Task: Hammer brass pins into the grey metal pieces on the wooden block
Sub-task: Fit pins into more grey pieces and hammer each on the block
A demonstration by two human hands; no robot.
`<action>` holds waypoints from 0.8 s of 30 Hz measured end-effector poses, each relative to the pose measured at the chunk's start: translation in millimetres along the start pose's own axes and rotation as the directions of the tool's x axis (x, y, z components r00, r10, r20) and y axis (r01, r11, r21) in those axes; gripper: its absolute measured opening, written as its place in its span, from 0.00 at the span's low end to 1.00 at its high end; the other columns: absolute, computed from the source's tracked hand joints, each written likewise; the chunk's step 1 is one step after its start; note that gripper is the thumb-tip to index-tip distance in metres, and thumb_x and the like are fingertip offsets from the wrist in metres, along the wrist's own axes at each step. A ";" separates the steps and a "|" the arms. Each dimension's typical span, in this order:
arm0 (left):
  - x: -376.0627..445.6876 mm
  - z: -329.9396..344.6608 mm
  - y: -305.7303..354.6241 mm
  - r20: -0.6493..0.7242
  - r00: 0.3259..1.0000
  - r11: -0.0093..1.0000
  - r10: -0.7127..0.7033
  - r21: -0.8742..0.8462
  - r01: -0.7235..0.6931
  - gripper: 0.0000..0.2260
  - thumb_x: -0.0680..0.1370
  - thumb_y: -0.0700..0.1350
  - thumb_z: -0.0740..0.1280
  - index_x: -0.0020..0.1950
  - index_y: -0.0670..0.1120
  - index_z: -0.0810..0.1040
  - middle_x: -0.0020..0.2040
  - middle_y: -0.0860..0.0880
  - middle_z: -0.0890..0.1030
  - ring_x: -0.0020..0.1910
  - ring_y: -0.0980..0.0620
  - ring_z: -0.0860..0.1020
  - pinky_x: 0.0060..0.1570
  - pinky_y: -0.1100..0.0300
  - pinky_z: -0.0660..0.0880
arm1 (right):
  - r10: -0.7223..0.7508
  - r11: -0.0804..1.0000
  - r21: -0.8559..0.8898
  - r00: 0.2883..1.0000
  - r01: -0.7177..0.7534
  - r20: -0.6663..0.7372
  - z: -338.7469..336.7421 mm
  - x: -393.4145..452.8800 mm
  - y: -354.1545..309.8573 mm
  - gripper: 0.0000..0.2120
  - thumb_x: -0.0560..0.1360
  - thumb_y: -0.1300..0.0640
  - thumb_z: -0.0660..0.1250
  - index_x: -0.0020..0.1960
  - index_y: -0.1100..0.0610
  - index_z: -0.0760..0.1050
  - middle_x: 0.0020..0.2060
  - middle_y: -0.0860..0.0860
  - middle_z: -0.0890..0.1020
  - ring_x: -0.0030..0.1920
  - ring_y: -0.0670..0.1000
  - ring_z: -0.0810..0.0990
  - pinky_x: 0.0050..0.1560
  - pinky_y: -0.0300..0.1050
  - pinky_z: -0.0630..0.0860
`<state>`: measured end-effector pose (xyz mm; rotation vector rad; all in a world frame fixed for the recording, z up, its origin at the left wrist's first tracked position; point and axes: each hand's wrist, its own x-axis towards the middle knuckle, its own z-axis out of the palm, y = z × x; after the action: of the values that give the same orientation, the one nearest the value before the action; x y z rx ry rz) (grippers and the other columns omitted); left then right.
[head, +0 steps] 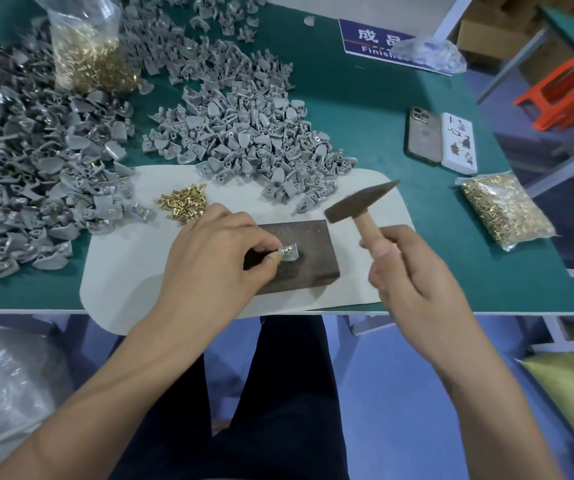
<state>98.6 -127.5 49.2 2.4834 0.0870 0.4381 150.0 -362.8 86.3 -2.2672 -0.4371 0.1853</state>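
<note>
- Left hand (214, 252) on the wooden block (304, 252), thumb and fingertips pinching a grey metal piece (289, 252) flat on the block's top; a brass pin (289, 250) shows in the piece.
- Right hand (405, 268) curled round the wooden handle of a hammer (361, 206); dark head is tilted, up off the block, just right of and above the piece, not touching it.
- Block sits on a white mat (133, 265) that overhangs the near edge of the green table (365, 109).
- Small loose pile of brass pins (183, 204) on the mat, just behind the left hand.
- Heap of grey pieces (254, 140) spills onto the mat's far edge; a bigger heap (32, 168) on the left, some with brass visible.
- Right side: sealed clear bag of pins (505, 211); behind it a phone (423, 136) lying back up, beside a white box (458, 143) with small figures printed on it.
- Far left: open bag of brass pins (93, 53) standing among grey pieces.
- Far back: blue sign (375, 38), reads "成品" and "Finish…", rest hidden by a crumpled plastic bag (429, 53).
</note>
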 end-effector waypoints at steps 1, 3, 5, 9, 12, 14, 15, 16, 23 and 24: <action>0.2 -0.8 -0.1 -0.002 1.000 1.000 0.004 -0.002 -0.004 0.02 0.73 0.49 0.75 0.43 0.56 0.85 0.37 0.58 0.79 0.43 0.51 0.71 0.43 0.53 0.72 | -0.041 0.999 -0.028 0.997 0.043 0.062 0.6 -6.4 -6.1 0.12 0.83 0.39 0.52 0.53 0.41 0.72 0.33 0.43 0.75 0.30 0.46 0.70 0.30 0.41 0.68; 1.4 -2.8 -0.1 0.005 1.000 1.000 0.007 0.001 -0.007 0.02 0.72 0.50 0.76 0.43 0.57 0.85 0.36 0.58 0.78 0.42 0.51 0.71 0.41 0.55 0.70 | -0.066 0.989 -0.122 0.988 0.084 0.139 3.3 -14.3 -15.2 0.13 0.83 0.38 0.49 0.55 0.41 0.70 0.34 0.40 0.75 0.33 0.48 0.71 0.32 0.44 0.69; 3.7 -4.5 -0.1 0.023 1.000 1.000 0.012 0.014 -0.012 0.02 0.72 0.50 0.76 0.43 0.57 0.85 0.36 0.59 0.78 0.42 0.52 0.70 0.39 0.56 0.67 | -0.086 0.959 -0.260 0.989 0.116 0.124 3.9 -18.5 -20.0 0.16 0.82 0.37 0.46 0.56 0.41 0.68 0.33 0.41 0.75 0.32 0.50 0.71 0.32 0.49 0.70; 6.5 -4.7 -1.0 0.045 0.998 0.998 0.038 0.058 -0.041 0.02 0.73 0.51 0.76 0.43 0.57 0.85 0.35 0.58 0.76 0.42 0.52 0.70 0.37 0.57 0.66 | -0.144 0.899 -0.418 0.990 0.131 0.000 8.9 -18.9 -32.6 0.17 0.83 0.37 0.44 0.59 0.42 0.68 0.30 0.46 0.75 0.30 0.54 0.73 0.30 0.51 0.72; 6.2 -4.7 -2.3 0.035 0.998 0.998 0.044 0.053 -0.046 0.02 0.73 0.51 0.76 0.43 0.56 0.85 0.35 0.58 0.77 0.42 0.52 0.70 0.37 0.58 0.66 | -0.036 0.918 -0.391 0.995 0.069 0.092 16.9 -16.1 -32.5 0.21 0.82 0.38 0.45 0.60 0.45 0.71 0.27 0.48 0.71 0.32 0.58 0.73 0.32 0.55 0.72; 5.9 -5.1 -2.8 0.031 0.999 0.998 0.043 0.053 -0.044 0.01 0.73 0.51 0.76 0.43 0.57 0.86 0.35 0.58 0.77 0.42 0.52 0.70 0.37 0.58 0.65 | -0.032 0.905 -0.419 0.995 0.067 0.091 13.2 -15.5 -31.3 0.21 0.82 0.37 0.43 0.60 0.43 0.71 0.27 0.48 0.71 0.31 0.57 0.72 0.32 0.53 0.71; 6.1 -5.5 -2.9 0.032 0.999 0.997 0.044 0.055 -0.045 0.01 0.73 0.52 0.76 0.43 0.57 0.85 0.35 0.58 0.77 0.42 0.52 0.70 0.37 0.58 0.64 | -0.060 0.914 -0.401 0.998 0.069 0.036 9.8 -15.3 -31.0 0.20 0.83 0.36 0.43 0.59 0.42 0.70 0.28 0.48 0.72 0.31 0.55 0.72 0.31 0.52 0.71; 6.3 -5.6 -2.8 0.032 0.998 0.997 0.045 0.056 -0.047 0.01 0.73 0.52 0.76 0.43 0.57 0.85 0.34 0.59 0.77 0.42 0.52 0.70 0.37 0.58 0.64 | -0.084 0.934 -0.350 0.996 0.069 -0.029 7.3 -16.1 -31.5 0.18 0.84 0.37 0.45 0.58 0.41 0.70 0.30 0.49 0.73 0.31 0.54 0.72 0.31 0.52 0.71; 5.4 -3.6 -4.3 0.020 0.999 0.998 0.049 0.036 -0.050 0.02 0.72 0.51 0.77 0.41 0.57 0.85 0.34 0.58 0.78 0.41 0.51 0.71 0.35 0.57 0.67 | -0.050 0.884 -0.458 0.994 0.089 0.097 15.1 -15.7 -40.2 0.20 0.82 0.36 0.43 0.58 0.42 0.70 0.26 0.47 0.70 0.31 0.58 0.73 0.33 0.55 0.75; 5.5 -4.0 -4.5 0.023 0.999 0.998 0.044 0.034 -0.045 0.02 0.72 0.52 0.76 0.41 0.57 0.85 0.34 0.58 0.77 0.41 0.51 0.71 0.35 0.57 0.67 | -0.082 0.900 -0.427 0.996 0.087 0.031 12.2 -14.7 -39.5 0.19 0.83 0.36 0.44 0.58 0.42 0.70 0.26 0.48 0.70 0.30 0.57 0.73 0.31 0.55 0.74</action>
<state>102.6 -120.7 51.2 2.5273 0.0299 0.4309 123.1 -335.3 107.4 -2.6723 -0.6329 0.0602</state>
